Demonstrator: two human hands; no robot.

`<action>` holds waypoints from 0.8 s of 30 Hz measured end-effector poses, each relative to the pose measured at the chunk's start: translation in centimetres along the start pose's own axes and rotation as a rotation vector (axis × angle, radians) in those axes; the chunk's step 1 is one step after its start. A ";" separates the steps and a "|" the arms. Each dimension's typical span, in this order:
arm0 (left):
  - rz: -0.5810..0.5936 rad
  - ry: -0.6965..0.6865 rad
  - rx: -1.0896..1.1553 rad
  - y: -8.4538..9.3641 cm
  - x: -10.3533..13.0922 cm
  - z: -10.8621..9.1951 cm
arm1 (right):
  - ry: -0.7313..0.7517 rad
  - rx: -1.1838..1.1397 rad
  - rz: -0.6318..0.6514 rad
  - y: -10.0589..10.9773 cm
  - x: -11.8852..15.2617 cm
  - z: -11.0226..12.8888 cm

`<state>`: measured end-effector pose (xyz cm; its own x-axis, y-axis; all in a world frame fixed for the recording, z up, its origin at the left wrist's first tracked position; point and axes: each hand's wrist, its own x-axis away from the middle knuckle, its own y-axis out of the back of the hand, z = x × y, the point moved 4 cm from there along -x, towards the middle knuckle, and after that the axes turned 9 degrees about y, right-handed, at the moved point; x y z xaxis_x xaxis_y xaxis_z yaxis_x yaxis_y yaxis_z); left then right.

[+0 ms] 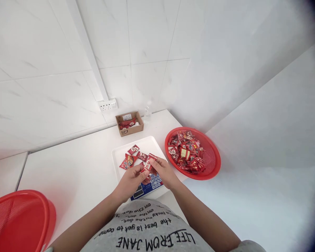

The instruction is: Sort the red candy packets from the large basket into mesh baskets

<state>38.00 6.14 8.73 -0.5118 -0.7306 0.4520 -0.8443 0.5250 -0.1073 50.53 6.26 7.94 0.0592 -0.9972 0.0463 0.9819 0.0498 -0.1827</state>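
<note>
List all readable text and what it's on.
"SF": cardboard box, front
"LIFE FROM JANE": grey shirt, upside down in view
"the best is yet to come": same shirt
"on the dot": same shirt, repeated
"lucky": same shirt
Too small or blurred: held packet, packets on scale, packets in right-hand basket, white box label, blue keypad (digits blurry).

1. Left forearm (90, 217) slants forward and inward, bare.
2. Right forearm (199, 213) angles in likewise.
3. Left grip (132, 180) curls, its thumb aimed rightward.
4. Right grip (166, 173) pinches close beside it, fingers partly hidden.
</note>
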 end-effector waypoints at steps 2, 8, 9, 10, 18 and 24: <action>-0.020 -0.006 -0.008 0.0 0.1 0.0 | 0.010 0.008 0.017 -0.1 0.0 0.1; -0.040 -0.003 -0.038 -0.5 0.4 0.0 | 0.054 0.062 0.063 -0.3 0.1 0.4; -0.039 -0.010 -0.057 -0.6 0.4 0.0 | 0.044 0.052 0.067 -0.4 0.1 0.4; -0.033 -0.020 -0.089 -0.5 0.4 0.0 | 0.029 0.036 0.068 -0.5 0.1 0.3; -0.725 -0.090 -0.943 11.9 3.3 5.0 | -0.047 -0.080 -0.065 0.3 0.3 0.2; -1.255 0.578 -1.035 24.1 11.2 13.7 | 0.012 -0.021 -0.065 0.7 0.5 1.3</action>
<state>9.73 4.62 -0.93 0.6412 -0.7645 0.0668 -0.0889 0.0124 0.9960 51.48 5.92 9.13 -0.0066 -0.9989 0.0468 0.9797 -0.0159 -0.1999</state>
